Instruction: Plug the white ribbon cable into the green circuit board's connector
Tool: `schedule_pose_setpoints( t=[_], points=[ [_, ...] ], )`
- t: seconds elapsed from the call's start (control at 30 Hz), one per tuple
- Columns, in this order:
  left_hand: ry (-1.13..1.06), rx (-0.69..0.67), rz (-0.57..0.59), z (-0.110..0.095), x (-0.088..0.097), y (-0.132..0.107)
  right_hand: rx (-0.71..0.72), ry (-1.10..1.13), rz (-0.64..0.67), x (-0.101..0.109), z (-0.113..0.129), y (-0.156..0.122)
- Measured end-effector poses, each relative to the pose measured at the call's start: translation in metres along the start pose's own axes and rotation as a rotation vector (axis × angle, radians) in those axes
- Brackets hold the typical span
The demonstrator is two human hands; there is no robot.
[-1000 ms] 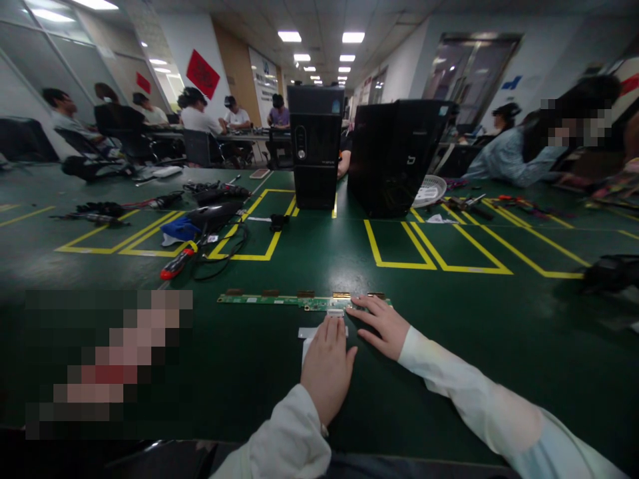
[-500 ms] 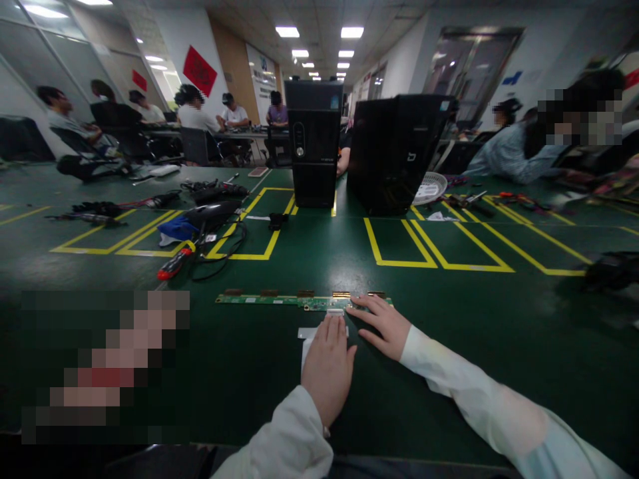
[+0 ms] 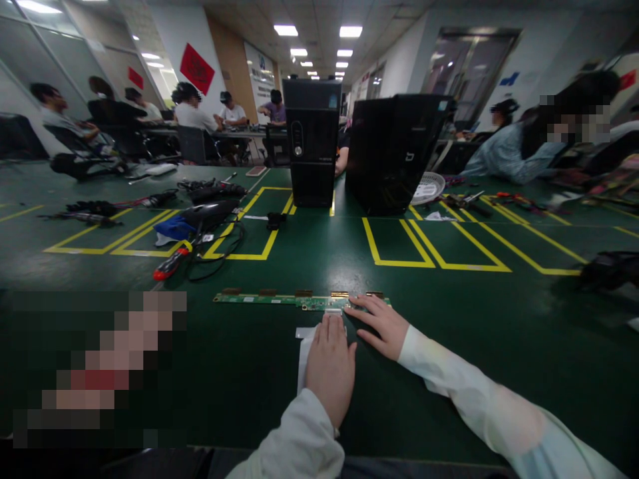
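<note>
A long, narrow green circuit board lies across the table in front of me, with several brown-gold tabs along its far edge. My right hand rests with fingers spread on the board's right part. My left hand lies flat, palm down, its fingertips at a white connector on the board's near edge. Under that hand is a white flat cable with a pale strip across its end. Most of the cable is hidden by the hand.
Two black computer towers stand beyond the board on the green table. To the left lie a red-black screwdriver, a blue cloth and black cables. A white basket sits behind right. Other people sit around the room.
My left forearm has shifted slightly right, and a bit more of the white cable shows beside the hand. The right hand stays on the board. The whole view has drifted slightly.
</note>
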State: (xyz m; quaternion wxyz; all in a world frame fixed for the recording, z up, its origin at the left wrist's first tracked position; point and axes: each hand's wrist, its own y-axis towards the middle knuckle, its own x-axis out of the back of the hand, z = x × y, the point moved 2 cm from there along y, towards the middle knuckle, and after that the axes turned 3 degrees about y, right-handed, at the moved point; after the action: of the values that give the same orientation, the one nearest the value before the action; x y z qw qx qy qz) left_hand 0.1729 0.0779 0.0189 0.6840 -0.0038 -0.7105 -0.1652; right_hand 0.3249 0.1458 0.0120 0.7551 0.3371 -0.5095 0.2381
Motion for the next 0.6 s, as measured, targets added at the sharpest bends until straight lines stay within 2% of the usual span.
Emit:
schedule_pose_setpoints(
  t=[0.3,0.6],
  points=[
    [-0.029,-0.046,0.012,0.0086,0.0056,0.0006,0.018,0.026,0.0,-0.0004,-0.0025,0.0001],
    [-0.033,0.007,0.022,0.0016,0.004,0.0036,0.026,0.017,-0.008,-0.0019,-0.001,-0.0001]
  ],
)
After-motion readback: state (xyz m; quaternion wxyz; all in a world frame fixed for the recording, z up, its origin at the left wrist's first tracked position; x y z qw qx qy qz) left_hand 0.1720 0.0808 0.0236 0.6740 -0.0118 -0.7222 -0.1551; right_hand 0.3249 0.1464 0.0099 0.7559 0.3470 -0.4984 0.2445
